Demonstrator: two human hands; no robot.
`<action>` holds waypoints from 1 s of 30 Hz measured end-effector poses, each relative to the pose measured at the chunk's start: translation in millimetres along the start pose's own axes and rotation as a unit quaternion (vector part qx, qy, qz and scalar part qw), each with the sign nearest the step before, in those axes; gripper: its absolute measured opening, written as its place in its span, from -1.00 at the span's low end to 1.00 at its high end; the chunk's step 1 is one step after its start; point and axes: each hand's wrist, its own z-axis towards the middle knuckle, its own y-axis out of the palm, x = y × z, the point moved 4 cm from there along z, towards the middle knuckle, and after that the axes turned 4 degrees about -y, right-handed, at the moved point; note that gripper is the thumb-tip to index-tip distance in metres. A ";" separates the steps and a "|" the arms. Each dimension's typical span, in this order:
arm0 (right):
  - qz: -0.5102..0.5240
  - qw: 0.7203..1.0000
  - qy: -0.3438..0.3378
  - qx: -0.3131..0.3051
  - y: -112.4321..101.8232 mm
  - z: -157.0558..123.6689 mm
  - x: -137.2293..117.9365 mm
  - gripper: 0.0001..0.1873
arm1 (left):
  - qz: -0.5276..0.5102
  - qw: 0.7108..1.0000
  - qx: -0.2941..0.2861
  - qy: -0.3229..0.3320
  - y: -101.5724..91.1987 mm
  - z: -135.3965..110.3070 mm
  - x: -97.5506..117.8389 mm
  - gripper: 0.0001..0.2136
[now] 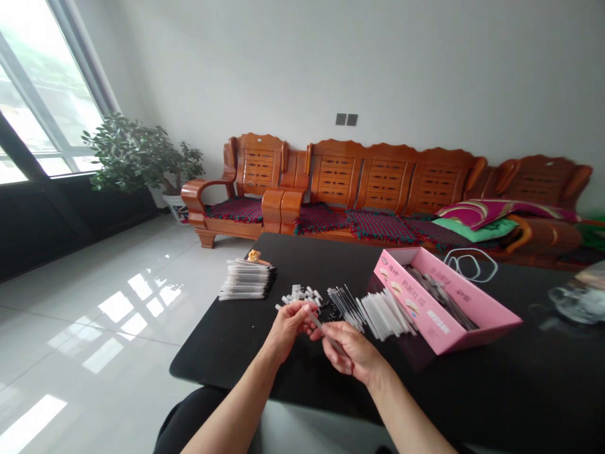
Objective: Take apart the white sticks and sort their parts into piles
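Both my hands are together above the near side of the black table. My right hand (348,348) is closed around a slim translucent pen barrel (316,322), which slants up to the left. At its far end, the fingers of my left hand (292,321) are pinched; whether a small part is also between them is hidden. Just beyond the left hand lie small white plastic pieces (299,294). Small black pieces (333,311), dark thin pen refills (348,306) and a row of translucent barrels (385,315) lie beyond the right hand.
A stack of pens with black ends (246,280) lies at the table's left edge, near a small yellow figure (254,255). On the right, a pink box (420,306) holds dark grey sticks. A white cable (472,265) and clear plastic bag (579,299) lie beyond it.
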 end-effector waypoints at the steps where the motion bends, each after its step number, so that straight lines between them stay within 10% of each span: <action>1: -0.001 1.000 0.002 0.003 -1.1 0.2 0.9 -0.54 | 0.008 1.000 0.002 0.001 -0.3 0.0 0.3 -0.67; 6: -0.189 0.976 -0.087 0.071 -4.8 1.0 -8.6 -0.58 | 0.047 0.998 0.048 0.001 -8.8 1.0 1.9 -0.68; 12: -0.476 0.833 -0.209 0.190 4.7 -5.2 -27.4 -0.59 | 0.041 0.997 0.061 -0.007 -13.7 3.7 0.1 -0.69; 18: -0.150 0.986 -0.057 0.051 5.5 0.1 -1.1 -0.49 | 0.039 0.999 -0.014 -0.004 -9.1 1.0 6.8 -0.72; 24: -0.112 0.991 -0.068 0.022 6.8 -0.4 -5.8 -0.52 | 0.048 0.999 -0.001 0.001 -6.7 -0.9 7.5 -0.70; 26: -0.265 0.951 -0.139 0.080 6.1 -1.1 -15.3 -0.55 | 0.052 0.998 0.025 -0.006 -9.9 1.7 4.5 -0.68; 30: -0.581 0.770 -0.207 0.164 10.9 -7.5 -23.5 -0.60 | 0.038 0.994 0.100 0.003 -33.4 8.7 9.3 -0.65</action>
